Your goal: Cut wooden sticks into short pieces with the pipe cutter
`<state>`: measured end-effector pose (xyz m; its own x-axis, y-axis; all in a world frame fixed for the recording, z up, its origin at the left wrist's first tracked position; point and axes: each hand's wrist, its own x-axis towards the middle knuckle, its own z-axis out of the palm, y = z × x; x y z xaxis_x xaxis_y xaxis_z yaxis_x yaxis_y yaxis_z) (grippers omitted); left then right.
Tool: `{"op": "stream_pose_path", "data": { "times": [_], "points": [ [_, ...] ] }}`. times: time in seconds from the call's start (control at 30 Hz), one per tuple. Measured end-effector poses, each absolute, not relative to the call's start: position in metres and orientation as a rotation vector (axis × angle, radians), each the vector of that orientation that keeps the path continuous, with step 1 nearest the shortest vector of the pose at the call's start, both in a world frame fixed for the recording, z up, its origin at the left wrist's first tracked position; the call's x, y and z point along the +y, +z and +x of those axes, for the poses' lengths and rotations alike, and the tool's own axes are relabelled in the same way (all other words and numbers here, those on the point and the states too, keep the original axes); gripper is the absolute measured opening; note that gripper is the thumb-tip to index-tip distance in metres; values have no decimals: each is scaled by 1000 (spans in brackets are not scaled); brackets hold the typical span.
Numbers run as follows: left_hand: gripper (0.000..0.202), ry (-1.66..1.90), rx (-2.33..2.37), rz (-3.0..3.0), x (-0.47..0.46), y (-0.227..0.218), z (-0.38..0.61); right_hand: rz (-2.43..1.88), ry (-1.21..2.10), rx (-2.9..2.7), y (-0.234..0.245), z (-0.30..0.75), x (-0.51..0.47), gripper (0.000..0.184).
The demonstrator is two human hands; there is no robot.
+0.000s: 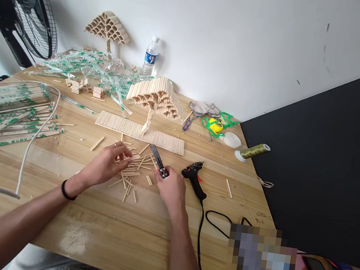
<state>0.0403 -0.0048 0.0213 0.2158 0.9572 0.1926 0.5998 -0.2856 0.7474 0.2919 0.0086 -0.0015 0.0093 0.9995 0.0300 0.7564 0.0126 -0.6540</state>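
Observation:
My left hand [106,164] rests on a scatter of short cut wooden sticks [131,173], its fingers curled and pinching one stick. My right hand [170,188] grips a small pair of cutting pliers [159,160], blades pointing away toward the upper left. Just behind stands a tree model [155,98] of wooden sticks on a flat stick base [124,126]. A black hot glue gun [194,178] lies right of my right hand, its cord trailing toward me.
Wrapped chopsticks [5,112] pile up at left, torn wrappers [89,68] at back. A second stick tree [108,28] and a water bottle [150,57] stand by the wall. Thread spool [254,151], tape [231,139], small scissors [187,122] lie right. A fan [21,1] stands far left.

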Motion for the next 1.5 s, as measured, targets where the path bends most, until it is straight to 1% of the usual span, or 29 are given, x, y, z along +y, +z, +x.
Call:
{"op": "stream_pose_path", "data": {
  "times": [0.13, 0.23, 0.47, 0.6, 0.67, 0.83, 1.13, 1.3, 1.5],
  "points": [
    [26, 893, 1423, 1861, -7, 29, 42, -1642, 773, -1744, 7, 295, 9, 28],
    [26, 886, 1407, 1783, -8, 32, 45, -1497, 916, -1697, 12, 295, 7, 35],
    [37, 852, 1247, 1593, -10, 44, 44, -1218, 1296, -1664, 19, 296, 0, 35],
    [44, 790, 1148, 1518, -11, 48, 43, -1160, 1417, -1668, 25, 300, -1, 32],
    [44, 746, 1107, 1497, -12, 49, 45, -1153, 1440, -1674, 27, 300, 0, 29],
    [42, 663, 1049, 1485, -15, 47, 50, -1149, 1451, -1677, 29, 299, 2, 30],
    [37, 613, 1073, 1531, -16, 42, 51, -1139, 1528, -1721, 30, 302, 1, 30],
    [34, 498, 1009, 1554, -19, 45, 54, -1194, 1452, -1687, 23, 299, 1, 35],
    [38, 491, 969, 1535, -20, 47, 56, -1221, 1343, -1658, 19, 295, -2, 42]
  ]
}}
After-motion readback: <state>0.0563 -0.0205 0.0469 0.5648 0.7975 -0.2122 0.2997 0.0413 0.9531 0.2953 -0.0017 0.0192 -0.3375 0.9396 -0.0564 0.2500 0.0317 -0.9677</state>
